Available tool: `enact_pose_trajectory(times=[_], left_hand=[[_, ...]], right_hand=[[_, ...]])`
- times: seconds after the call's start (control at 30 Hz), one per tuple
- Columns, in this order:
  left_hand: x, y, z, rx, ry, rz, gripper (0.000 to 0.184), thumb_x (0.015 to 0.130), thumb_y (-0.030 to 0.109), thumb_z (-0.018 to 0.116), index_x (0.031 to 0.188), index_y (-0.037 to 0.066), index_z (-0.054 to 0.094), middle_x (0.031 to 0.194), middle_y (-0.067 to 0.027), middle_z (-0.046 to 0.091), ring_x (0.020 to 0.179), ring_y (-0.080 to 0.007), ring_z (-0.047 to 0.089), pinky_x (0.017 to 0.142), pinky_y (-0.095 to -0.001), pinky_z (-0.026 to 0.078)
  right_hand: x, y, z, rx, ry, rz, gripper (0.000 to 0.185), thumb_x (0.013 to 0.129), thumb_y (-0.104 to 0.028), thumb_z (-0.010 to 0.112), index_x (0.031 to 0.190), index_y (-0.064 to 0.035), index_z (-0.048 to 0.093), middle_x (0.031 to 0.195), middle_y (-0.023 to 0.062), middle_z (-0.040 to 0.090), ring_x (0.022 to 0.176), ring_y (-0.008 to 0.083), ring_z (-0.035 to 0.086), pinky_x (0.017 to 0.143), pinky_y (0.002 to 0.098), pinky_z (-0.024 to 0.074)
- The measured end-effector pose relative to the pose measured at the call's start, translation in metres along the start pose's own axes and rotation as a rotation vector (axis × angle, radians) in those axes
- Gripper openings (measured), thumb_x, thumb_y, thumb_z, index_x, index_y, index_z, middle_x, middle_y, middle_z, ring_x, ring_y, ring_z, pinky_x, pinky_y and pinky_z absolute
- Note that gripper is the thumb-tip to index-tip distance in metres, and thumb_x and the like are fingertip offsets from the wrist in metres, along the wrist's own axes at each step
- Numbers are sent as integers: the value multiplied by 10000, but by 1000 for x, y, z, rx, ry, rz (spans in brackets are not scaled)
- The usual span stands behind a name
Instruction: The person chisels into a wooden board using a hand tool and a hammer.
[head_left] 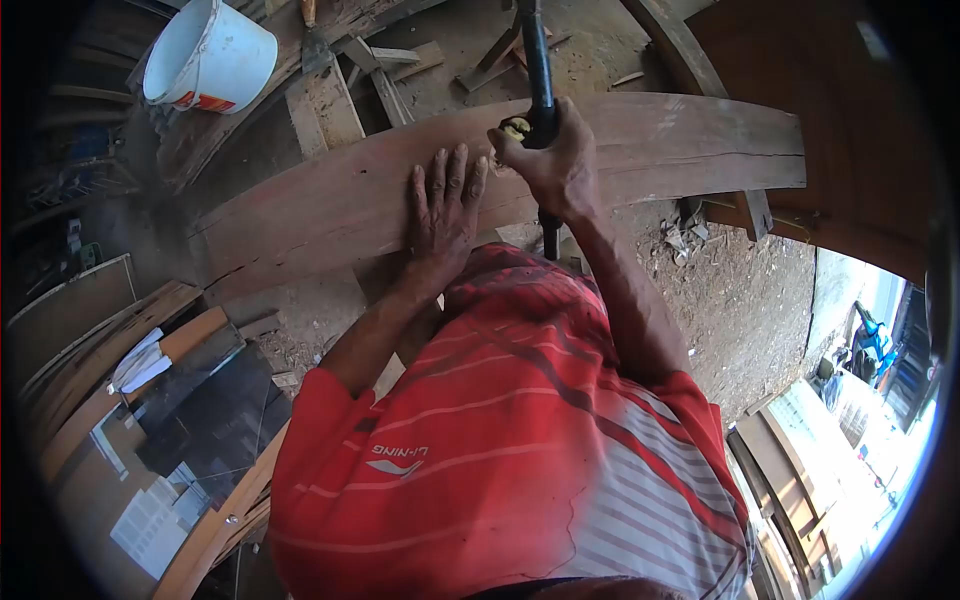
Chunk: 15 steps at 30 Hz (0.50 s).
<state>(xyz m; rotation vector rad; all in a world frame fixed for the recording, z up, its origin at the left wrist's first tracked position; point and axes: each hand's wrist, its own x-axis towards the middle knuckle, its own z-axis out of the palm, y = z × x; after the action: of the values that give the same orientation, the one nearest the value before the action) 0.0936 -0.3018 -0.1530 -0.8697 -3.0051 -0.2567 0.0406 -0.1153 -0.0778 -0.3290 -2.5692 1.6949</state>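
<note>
A broad, slightly curved wooden plank [680, 150] lies across in front of me, with a crack along its right part. My left hand [447, 200] rests flat on its face, fingers stretched out. To the right, my right hand [560, 165] is wrapped round a dark metal bar [538, 65] that crosses over the plank. The lower end of this bar shows near my shirt. A yellow-green piece [517, 128] sits beside my right thumb; its kind is partly hidden by the hand.
A white bucket [215, 60] stands at the upper left. Wood offcuts [400, 62] lie beyond the plank. A large brown panel [800, 90] is at the right, with shavings [690, 240] on the floor below. Boards and a white cloth [142, 360] are at the left.
</note>
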Motion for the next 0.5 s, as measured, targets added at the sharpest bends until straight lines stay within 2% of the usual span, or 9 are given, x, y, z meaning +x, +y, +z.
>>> enact_pose_trajectory(times=[0.1, 0.13, 0.23, 0.3, 0.37, 0.43, 0.47, 0.5], left_hand=[[1, -2, 11, 38, -13, 2, 716, 929, 141, 556, 1599, 68, 315, 1673, -222, 228, 1528, -440, 261, 1228, -657, 144], [2, -3, 13, 37, 11, 10, 715, 931, 137, 554, 1601, 71, 313, 1675, -221, 222, 1527, -439, 263, 1227, -657, 152], [2, -2, 0, 82, -22, 25, 755, 916, 163, 606, 1603, 69, 306, 1674, -212, 226, 1519, -436, 278, 1219, -658, 184], [7, 1, -17, 86, -97, 42, 825, 885, 194, 669, 1607, 62, 292, 1674, -206, 230, 1516, -441, 283, 1215, -662, 197], [15, -4, -38, 54, -186, 57, 925, 840, 227, 743, 1614, 54, 268, 1678, -201, 228, 1515, -450, 280, 1213, -669, 202], [38, -21, -70, -117, -343, 84, 1020, 792, 249, 798, 1625, 67, 239, 1693, -193, 198, 1523, -465, 255, 1210, -675, 210], [51, -36, -81, -202, -422, 89, 1068, 768, 260, 826, 1630, 73, 224, 1700, -189, 182, 1527, -472, 242, 1208, -678, 214], [67, -56, -87, -305, -471, 152, 1069, 773, 242, 822, 1641, 130, 209, 1714, -177, 132, 1538, -468, 213, 1210, -671, 222]], right_hand=[[-30, -34, -8, -37, -50, -144, 460, 776, -242, 901, 1019, -11, 587, 891, 66, 722, 815, 119, 688, 734, 292, 569], [-36, -41, -13, -33, 56, -184, 471, 743, -284, 920, 953, -42, 574, 782, 67, 668, 682, 124, 630, 634, 331, 540], [-36, -30, -49, 87, 163, -135, 422, 767, -229, 916, 968, -47, 593, 822, 55, 704, 707, 99, 644, 654, 286, 550], [-42, -39, -89, 17, 241, -42, 383, 786, -169, 908, 994, -39, 613, 866, 49, 730, 742, 79, 664, 675, 252, 555], [-56, -36, -118, 70, 322, -16, 375, 797, -148, 901, 1009, -19, 619, 895, 63, 737, 778, 94, 686, 684, 255, 560], [-71, -15, -133, 188, 427, -112, 375, 807, -122, 889, 1033, -2, 613, 930, 91, 743, 804, 111, 701, 715, 250, 570], [-80, -11, -137, 232, 473, -92, 384, 825, -99, 868, 1081, 0, 599, 965, 114, 743, 837, 151, 722, 772, 267, 590], [-87, -7, -140, 340, 428, -136, 403, 830, -102, 863, 1107, -4, 587, 981, 119, 744, 892, 204, 737, 812, 319, 607]])
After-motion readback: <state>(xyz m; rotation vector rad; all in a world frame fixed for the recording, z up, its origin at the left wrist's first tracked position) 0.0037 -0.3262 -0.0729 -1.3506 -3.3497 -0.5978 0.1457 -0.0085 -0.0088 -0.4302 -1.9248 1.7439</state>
